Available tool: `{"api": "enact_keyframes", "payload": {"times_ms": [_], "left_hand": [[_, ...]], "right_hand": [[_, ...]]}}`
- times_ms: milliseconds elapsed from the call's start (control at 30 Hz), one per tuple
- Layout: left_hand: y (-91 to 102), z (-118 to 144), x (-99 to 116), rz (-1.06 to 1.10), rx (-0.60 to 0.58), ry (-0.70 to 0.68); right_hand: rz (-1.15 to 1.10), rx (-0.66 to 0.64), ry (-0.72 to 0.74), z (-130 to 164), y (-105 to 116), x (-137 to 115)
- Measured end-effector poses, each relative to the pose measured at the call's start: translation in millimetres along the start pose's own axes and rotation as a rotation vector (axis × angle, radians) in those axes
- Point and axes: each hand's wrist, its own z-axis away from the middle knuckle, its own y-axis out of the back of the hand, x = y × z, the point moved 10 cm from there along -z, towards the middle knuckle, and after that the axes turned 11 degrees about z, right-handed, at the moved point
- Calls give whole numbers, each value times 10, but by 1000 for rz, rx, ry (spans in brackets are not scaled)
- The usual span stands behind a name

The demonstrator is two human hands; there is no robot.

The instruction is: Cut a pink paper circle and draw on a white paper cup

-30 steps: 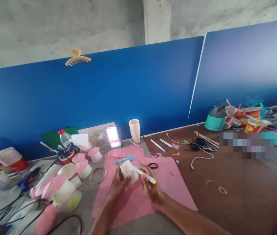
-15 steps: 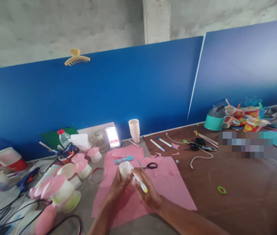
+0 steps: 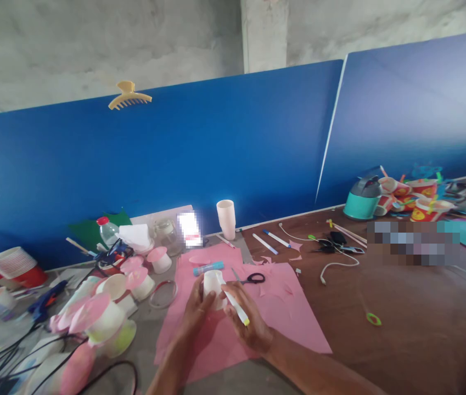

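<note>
A small white paper cup (image 3: pixel 213 284) is gripped in my left hand (image 3: pixel 198 307), its fingers and thumb around the side. My right hand (image 3: pixel 246 319) is closed on a white marker pen (image 3: pixel 236 305) with a yellow end pointing down toward me. The pen's other end meets the cup's right side; its tip is hidden from me. Both hands are above a sheet of pink paper (image 3: pixel 290 329). Just beyond them on the paper lie a blue glue stick (image 3: pixel 208 268) and black-handled scissors (image 3: pixel 254 278).
White cups with pink paper discs (image 3: pixel 100 315) crowd the left, near a blue glue gun (image 3: pixel 47 300) and black cables. A white cup stack (image 3: pixel 226 219) stands by the blue partition (image 3: pixel 216 148). Markers (image 3: pixel 264 243), paper scraps, a white cable (image 3: pixel 340 262) and a green ring (image 3: pixel 373 319) lie rightward.
The cup has tilted in my left hand, so more of its side now faces me. My right hand and the marker pen have barely shifted.
</note>
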Motion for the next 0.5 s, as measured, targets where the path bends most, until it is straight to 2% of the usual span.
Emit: {"api": "enact_keyframes", "payload": {"times_ms": [167,333,500], "left_hand": [[-48,11,27,-208,-49,-32],[-3,-4,14,-212,-8,-35],[-5,9,-13,-203,-29,-25]], "right_hand": [[21,-11,27,-3,12,-40],[11,-19,38,-7,7,-49],[5,-40,28,-7,-22,-45]]}}
